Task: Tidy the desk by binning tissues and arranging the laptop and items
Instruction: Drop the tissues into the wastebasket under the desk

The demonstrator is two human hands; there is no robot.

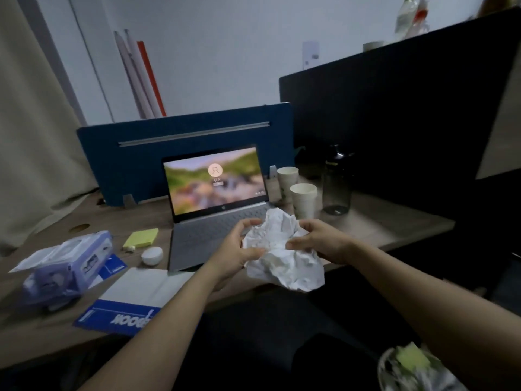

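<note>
Crumpled white tissue (282, 249) held in mid-air between both hands, above the near edge of the table (394, 227) and just in front of the open laptop (217, 204). Left hand (236, 249): grip closed on the tissue's left side, fingers curled round it. Right hand (318, 241): grip pinching the tissue's right side between thumb and curled fingers. Laptop screen lit, set against a blue divider (186, 142). Right of the laptop: two paper cups (303, 200) and a dark glass jar (337, 187). Left of the laptop: yellow sticky-note pad (142, 237), small white round case (152, 255), purple tissue pack (67, 266), white-and-blue notebook (132, 300). Lower right corner: bin (414, 371) holding white and yellow waste, blurred.
</note>
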